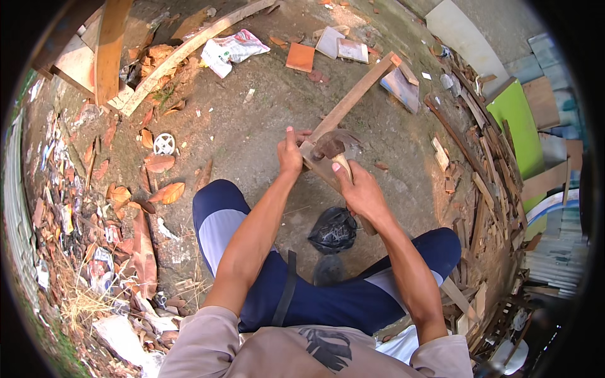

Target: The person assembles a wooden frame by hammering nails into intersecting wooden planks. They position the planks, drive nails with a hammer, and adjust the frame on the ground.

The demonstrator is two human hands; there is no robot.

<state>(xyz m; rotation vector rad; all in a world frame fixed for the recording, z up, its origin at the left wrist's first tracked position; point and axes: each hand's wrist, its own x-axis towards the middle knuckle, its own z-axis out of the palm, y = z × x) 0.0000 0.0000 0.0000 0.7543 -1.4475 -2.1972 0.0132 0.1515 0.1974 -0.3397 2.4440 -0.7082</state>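
Note:
In front of me is a frame of wooden battens: a long batten slants up to the right, and a second batten runs from its near end down to the right, partly under my right hand. My left hand is closed around the corner where the two meet, thumb raised, fingers partly hidden behind the wood. My right hand grips a claw hammer by its pale wooden handle, close below the head. The hammer's rusty head is over the corner, beside my left hand; whether it touches the wood I cannot tell.
A black plastic bag lies between my legs. Tiles, including an orange one, and a white printed sack lie farther off. Scrap wood is heaped along the right. Dry leaves and litter cover the left.

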